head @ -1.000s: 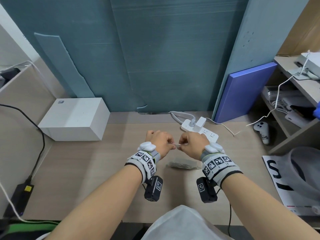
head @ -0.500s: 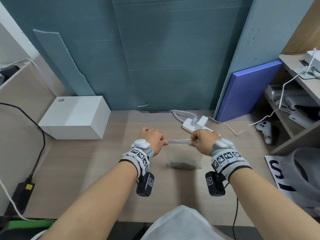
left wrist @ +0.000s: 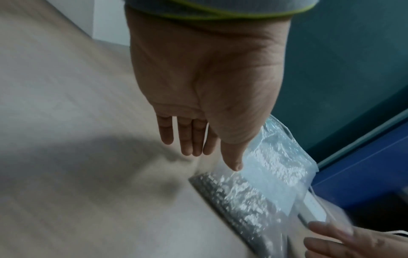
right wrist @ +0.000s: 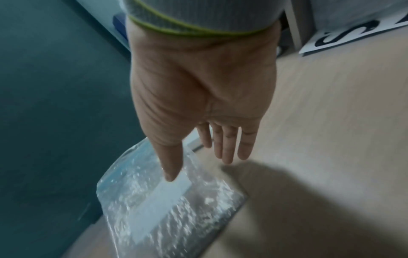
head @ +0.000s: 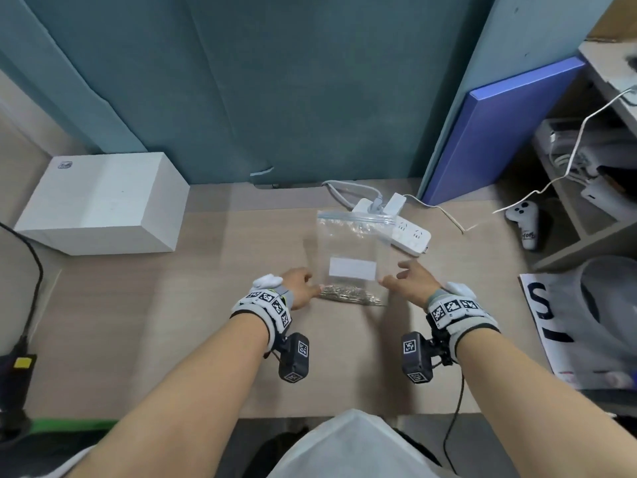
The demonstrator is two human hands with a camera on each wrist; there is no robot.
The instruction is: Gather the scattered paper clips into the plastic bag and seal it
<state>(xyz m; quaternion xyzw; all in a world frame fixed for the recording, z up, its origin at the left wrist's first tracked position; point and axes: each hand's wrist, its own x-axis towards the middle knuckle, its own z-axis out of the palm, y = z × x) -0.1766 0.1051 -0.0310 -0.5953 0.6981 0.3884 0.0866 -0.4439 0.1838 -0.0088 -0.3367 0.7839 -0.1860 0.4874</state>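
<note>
An office or lab workspace: a pale wood-grain desk [head: 138,339] stands against teal felt partition panels [head: 275,81], with a blue board [head: 499,132] leaning in the corner. On the desk sit a white cardboard box [head: 100,205] and a white power strip [head: 403,229]. Side shelving [head: 586,219] holds cables, devices and a white VR controller [head: 524,220].

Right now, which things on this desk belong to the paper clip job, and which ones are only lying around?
Part of the job:
plastic bag, top strip looks closed
paper clips, heaped in its bottom
left hand and right hand, open beside the bag

Just lying about:
white box
power strip
white controller
blue board
</note>
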